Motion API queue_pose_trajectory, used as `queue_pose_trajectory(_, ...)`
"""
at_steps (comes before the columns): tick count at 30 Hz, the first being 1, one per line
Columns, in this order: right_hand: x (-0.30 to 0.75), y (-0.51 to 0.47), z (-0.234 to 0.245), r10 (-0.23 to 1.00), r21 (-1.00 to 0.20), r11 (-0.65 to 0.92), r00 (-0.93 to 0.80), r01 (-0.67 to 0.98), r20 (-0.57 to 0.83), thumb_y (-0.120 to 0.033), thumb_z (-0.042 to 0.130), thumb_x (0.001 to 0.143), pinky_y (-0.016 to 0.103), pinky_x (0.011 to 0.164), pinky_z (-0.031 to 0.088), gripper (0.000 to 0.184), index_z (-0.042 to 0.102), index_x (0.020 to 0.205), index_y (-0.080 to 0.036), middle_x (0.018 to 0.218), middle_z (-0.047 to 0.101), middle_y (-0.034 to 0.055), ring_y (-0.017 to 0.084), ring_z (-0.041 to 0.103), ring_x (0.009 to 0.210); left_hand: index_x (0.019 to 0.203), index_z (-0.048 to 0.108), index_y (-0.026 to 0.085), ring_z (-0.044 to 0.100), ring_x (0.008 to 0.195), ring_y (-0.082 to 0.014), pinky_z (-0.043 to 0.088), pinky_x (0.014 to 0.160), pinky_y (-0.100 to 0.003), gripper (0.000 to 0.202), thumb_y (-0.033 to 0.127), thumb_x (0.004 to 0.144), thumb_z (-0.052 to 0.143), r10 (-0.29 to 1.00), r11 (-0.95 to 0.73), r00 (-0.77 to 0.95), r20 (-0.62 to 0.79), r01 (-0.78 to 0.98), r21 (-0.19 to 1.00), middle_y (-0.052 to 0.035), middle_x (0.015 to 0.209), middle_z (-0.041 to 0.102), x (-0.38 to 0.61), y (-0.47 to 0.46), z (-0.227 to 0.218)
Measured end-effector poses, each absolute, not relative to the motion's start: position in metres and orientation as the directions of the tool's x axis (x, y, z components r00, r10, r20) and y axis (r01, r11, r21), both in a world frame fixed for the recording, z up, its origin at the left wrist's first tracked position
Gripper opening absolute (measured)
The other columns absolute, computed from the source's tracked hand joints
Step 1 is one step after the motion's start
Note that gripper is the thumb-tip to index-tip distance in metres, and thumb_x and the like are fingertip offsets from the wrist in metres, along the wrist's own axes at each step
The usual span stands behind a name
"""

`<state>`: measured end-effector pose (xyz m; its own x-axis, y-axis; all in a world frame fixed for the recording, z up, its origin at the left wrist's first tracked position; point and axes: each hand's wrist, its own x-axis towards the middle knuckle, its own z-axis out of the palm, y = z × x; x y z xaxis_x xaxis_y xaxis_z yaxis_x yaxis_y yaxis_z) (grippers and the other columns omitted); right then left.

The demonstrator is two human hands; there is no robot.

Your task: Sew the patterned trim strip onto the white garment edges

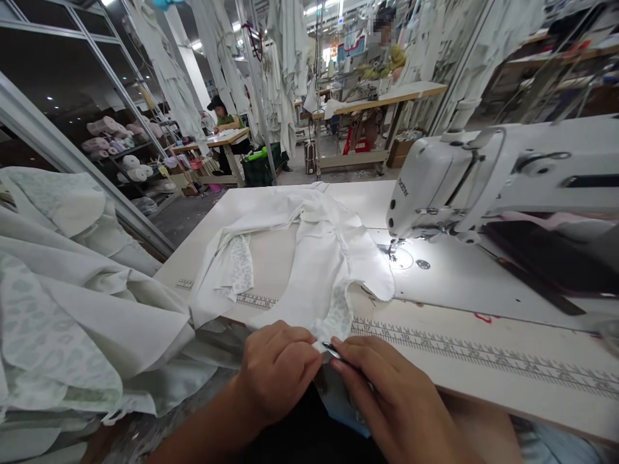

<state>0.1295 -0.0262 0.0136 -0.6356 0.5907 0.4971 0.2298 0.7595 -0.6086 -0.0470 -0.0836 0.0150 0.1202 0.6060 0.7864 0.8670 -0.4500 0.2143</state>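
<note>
My left hand (280,367) is closed on the edge of a white garment (314,258), pinching a small bit of its cloth near the table's front edge. In my right hand (387,380) is a small pointed metal tool (331,350), its tip against the pinched cloth; most of it is hidden by the fingers, so I cannot tell whether it is snips or tweezers. The garment lies spread over the table, with pale leopard-print facing showing along parts of its edge. Its right side reaches close to the sewing machine's needle area.
A white sewing machine (435,187) stands at the right with its lamp lit. Beside it lie a dark flat object (546,254) and a printed ruler strip (474,353). A heap of white garments (87,303) hangs at the left. Other people work at tables farther back.
</note>
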Motion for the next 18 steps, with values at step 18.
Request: queue_pose_trajectory(18,0.211,0.059,-0.010,0.937,-0.663,0.347,-0.269,0.663,0.221,-0.054,0.060,0.080,0.036,0.053,0.045,0.029,0.068,0.095,-0.030,0.079,0.069,0.0059,0.020,0.063,0.061,0.092,0.064,0.020,0.068,0.071,-0.0163,0.052,0.066,-0.024,0.011,0.014,0.083,0.061,0.903,-0.307,0.143,0.405,0.874,0.377,-0.0018,0.077,0.071,-0.077,-0.106,0.021)
